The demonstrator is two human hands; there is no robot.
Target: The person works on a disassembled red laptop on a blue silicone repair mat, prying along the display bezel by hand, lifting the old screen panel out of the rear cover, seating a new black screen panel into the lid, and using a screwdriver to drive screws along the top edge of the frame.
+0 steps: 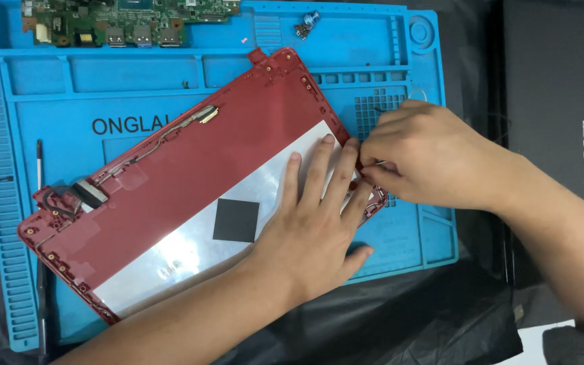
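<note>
While L hand (312, 223) lies flat on red laptop lid (190, 182) & R hand (427, 159) pinches thin cable (381, 164) at the edge, a hard tug could prob snap it.

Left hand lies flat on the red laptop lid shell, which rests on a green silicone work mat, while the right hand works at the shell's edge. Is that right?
Not quite: the head view shows the silicone work mat is blue, not green. The left hand does lie flat on the red laptop lid shell, and the right hand works at the shell's edge.

A red lid (190, 162) is showing a silver sheet (190, 250) and black square (236, 220); the mat (103, 101) is looking bright blue, the board (130, 20) green.
</note>
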